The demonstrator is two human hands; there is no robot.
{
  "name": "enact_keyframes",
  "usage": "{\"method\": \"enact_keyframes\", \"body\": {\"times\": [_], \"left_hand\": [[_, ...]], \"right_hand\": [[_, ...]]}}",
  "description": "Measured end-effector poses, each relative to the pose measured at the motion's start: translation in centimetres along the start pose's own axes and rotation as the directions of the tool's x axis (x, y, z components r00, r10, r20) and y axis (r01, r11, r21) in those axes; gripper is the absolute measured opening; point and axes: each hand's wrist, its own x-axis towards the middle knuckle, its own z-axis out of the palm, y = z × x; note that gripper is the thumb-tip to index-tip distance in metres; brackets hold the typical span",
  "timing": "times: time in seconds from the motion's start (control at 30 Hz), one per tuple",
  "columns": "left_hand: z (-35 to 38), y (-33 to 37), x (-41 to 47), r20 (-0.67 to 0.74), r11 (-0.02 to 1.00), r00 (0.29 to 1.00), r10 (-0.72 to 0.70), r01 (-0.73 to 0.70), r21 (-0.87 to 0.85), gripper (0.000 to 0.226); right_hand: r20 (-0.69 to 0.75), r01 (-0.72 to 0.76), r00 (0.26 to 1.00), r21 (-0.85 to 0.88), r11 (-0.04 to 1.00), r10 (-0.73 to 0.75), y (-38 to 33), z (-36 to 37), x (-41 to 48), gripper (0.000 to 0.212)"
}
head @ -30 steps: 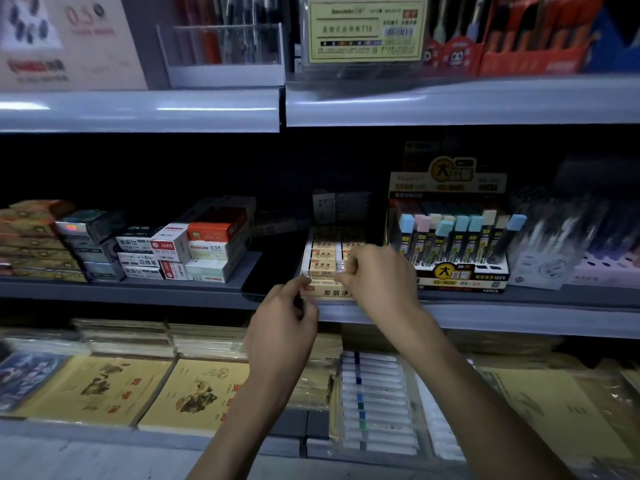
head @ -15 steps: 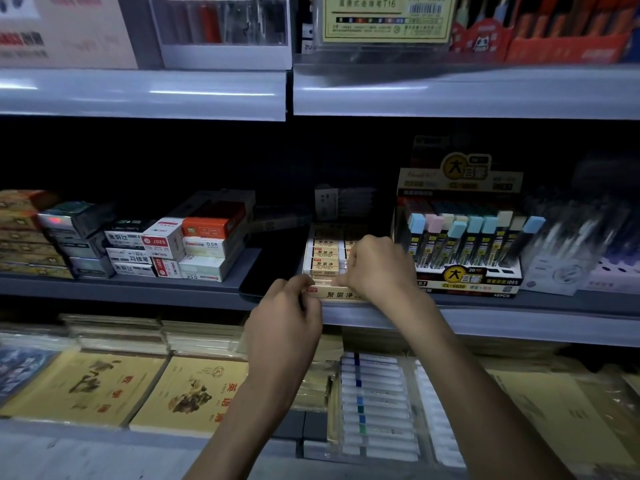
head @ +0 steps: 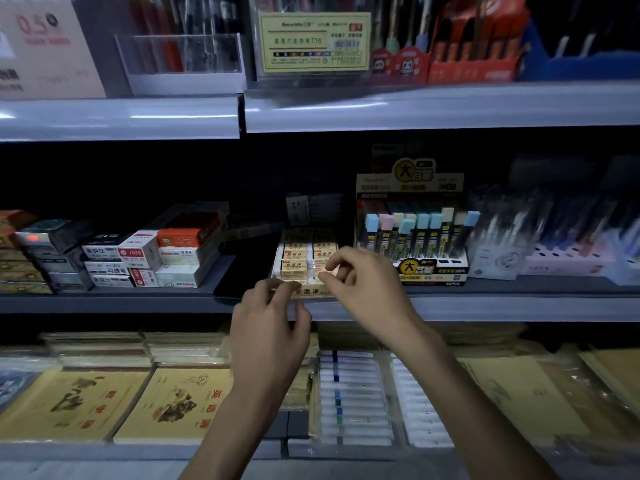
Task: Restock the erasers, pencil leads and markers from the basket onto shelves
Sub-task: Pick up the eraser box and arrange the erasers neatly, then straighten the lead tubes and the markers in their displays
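Your left hand [head: 273, 308] pinches the near lip of the box [head: 294, 252] of erasers on the middle shelf [head: 485, 306], apparently steadying it so it cannot slide back. Your right hand [head: 367, 284] curls thumb and fingers [head: 341, 259] together on what looks like one eraser [head: 332, 271] over the box's near right row, held flat to fit the gap. Just right stands the lead display [head: 415, 237]. The basket is out of view.

Dim light. Grey metal shelves [head: 519, 308], one above another. Deep dark behind the middle shelf [head: 121, 303]. Soft shine on the top shelf [head: 121, 119].
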Motion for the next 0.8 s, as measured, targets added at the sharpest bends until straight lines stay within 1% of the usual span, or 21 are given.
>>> {"method": "enact_keyframes", "body": {"times": [0.1,0.2,0.3,0.4,0.47,0.57,0.67,0.73,0.8], "left_hand": [[0.0,2.7,-0.6,0.006,0.997,0.999,0.047,-0.046,-0.064,0.042],[0.2,5.8,-0.9,0.032,0.987,0.993,0.111,-0.106,-0.124,0.049],[0.5,8.4,-1.3,0.061,0.967,0.979,0.193,-0.179,-0.182,0.053],[1.4,10.7,-2.2,0.081,0.951,0.96,0.27,-0.252,-0.178,0.056],[2.6,12.2,-2.5,0.111,0.946,0.948,0.299,-0.28,-0.162,0.059],[4.2,14.9,-2.0,0.172,0.938,0.929,0.327,-0.297,-0.181,0.061],[5.0,17.5,-0.5,0.186,0.932,0.926,0.329,-0.288,-0.219,0.059],[5.6,18.9,0.7,0.171,0.933,0.94,0.294,-0.244,-0.263,0.058],[5.6,19.5,1.3,0.165,0.926,0.962,0.216,-0.148,-0.348,0.055]], "right_hand": [[-0.066,0.03,0.997,0.018,0.999,-0.029,0.8,-2.6,-1.9,0.011],[-0.15,0.003,0.989,0.023,1.0,0.001,2.4,-4.9,-3.3,0.016],[-0.179,-0.038,0.983,-0.008,0.999,0.036,4.4,-7.1,-5.0,0.024],[-0.245,-0.078,0.967,-0.022,0.997,0.07,6.5,-9.3,-6.5,0.026],[-0.294,-0.127,0.948,-0.003,0.992,0.121,8.0,-10.6,-7.1,0.026],[-0.342,-0.215,0.91,0.091,0.972,0.234,10.0,-12.3,-7.4,0.025],[-0.397,-0.249,0.862,0.212,0.945,0.316,11.2,-13.6,-6.8,0.017],[-0.431,-0.239,0.846,0.221,0.946,0.314,11.7,-14.2,-5.9,0.012],[-0.461,-0.201,0.851,0.155,0.967,0.251,11.4,-14.7,-5.0,0.012]]}}
